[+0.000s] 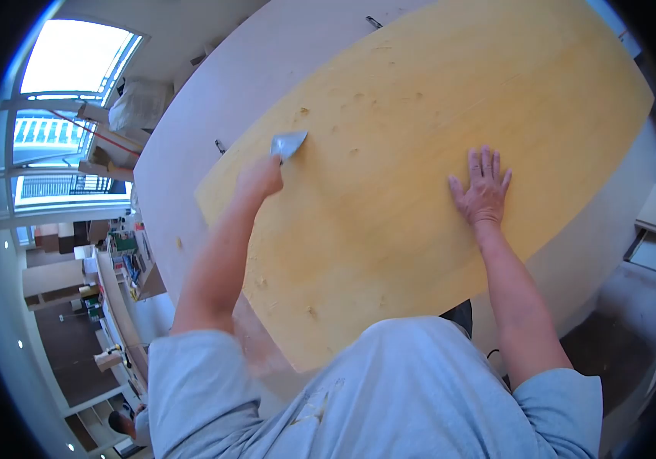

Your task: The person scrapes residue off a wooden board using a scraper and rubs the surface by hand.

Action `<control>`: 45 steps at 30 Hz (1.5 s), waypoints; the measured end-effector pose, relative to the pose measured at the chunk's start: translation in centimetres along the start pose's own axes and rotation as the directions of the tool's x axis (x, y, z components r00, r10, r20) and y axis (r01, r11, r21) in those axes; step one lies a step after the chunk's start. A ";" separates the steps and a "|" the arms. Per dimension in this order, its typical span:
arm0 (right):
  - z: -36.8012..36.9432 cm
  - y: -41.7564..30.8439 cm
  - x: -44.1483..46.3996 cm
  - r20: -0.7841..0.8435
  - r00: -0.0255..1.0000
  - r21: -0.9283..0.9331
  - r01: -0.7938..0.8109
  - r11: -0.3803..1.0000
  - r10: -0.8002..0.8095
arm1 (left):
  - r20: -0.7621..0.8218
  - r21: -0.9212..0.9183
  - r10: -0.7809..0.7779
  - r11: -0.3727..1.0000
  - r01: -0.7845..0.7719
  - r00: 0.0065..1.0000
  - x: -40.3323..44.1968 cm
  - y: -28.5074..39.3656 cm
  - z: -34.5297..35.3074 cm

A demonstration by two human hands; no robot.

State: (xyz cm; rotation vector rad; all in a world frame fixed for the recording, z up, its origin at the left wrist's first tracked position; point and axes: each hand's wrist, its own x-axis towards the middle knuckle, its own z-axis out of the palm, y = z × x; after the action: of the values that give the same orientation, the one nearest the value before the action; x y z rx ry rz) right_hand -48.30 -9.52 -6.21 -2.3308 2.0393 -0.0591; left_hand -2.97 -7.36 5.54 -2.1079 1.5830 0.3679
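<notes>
My left hand (261, 177) is closed round the handle of a putty knife (290, 144). Its wide metal blade is at the surface of a large yellow sheet (389, 222); I cannot tell whether it touches. Small yellow lumps (355, 151) and rough marks are scattered over the sheet, several of them near the blade. Flat on the sheet's right part rests my right hand (484, 191), fingers stretched out and holding nothing. Under the sheet lies a broader pale surface (171, 149).
Two small dark metal pieces (221, 146) sit on the pale surface beside the sheet. A cluttered bench (125, 306) with tools and boxes runs along the left. Another person (123, 424) is at lower left. Pale boards (655, 210) stand at right.
</notes>
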 end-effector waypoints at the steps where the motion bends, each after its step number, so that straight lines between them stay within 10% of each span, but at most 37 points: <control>1: -0.2 -0.1 0.2 -0.004 1.000 0.011 0.000 1.000 0.000 | 0.003 -0.015 -0.008 1.000 0.008 1.000 1.5 -0.3 -0.3; 7: 0.3 0.3 0.3 -0.019 1.000 0.023 0.007 1.000 -0.006 | -0.124 0.008 0.070 0.998 -0.069 0.990 -1.0 0.7 1.3; 12: -0.3 -0.1 0.7 0.022 1.000 0.011 -0.009 1.000 0.009 | 0.067 -0.018 -0.001 1.000 0.003 0.998 -8.7 1.3 1.7; 18: -0.7 -0.5 0.0 0.019 1.000 0.030 -0.011 0.999 0.011 | -0.141 -0.122 -0.001 0.992 -0.017 0.990 -0.2 0.1 2.3; 27: -0.2 -0.2 0.5 0.049 0.998 -0.034 -0.028 0.999 0.030 | 0.076 -0.086 -0.037 0.995 0.044 0.996 -8.5 0.3 3.5; 45: 0.0 -0.4 0.2 -0.013 1.000 0.015 -0.001 1.000 0.002 | -0.089 -0.112 -0.135 0.986 0.125 0.987 -0.4 -1.7 2.1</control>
State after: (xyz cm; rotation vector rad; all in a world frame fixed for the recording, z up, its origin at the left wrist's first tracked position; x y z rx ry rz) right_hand -47.91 -9.70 -6.14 -2.3265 2.0394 -0.0894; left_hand -1.36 -5.57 4.29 -2.3278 1.4981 0.3160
